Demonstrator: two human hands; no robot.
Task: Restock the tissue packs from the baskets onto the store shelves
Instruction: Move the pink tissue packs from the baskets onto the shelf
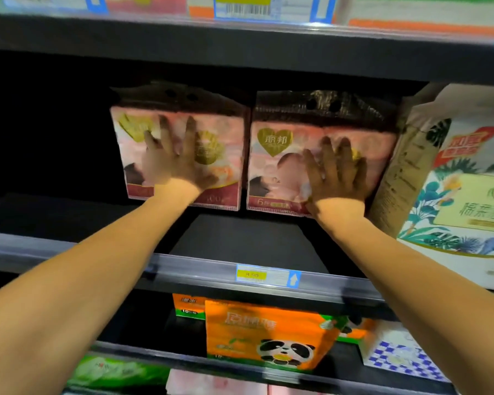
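Two pink tissue packs stand side by side at the back of the dark shelf [240,235], touching. Left hand [174,161] lies flat on the left pack [223,129] — fingers straight, spread. Right hand [337,172] presses the right pack [274,166] — fingers straight, nothing gripped.

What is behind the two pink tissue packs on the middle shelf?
Beside the left pink tissue pack and the right pink tissue pack only dark shelf depth shows. Directly behind them is hidden by the packs and by the left hand and right hand pressed flat on their fronts.
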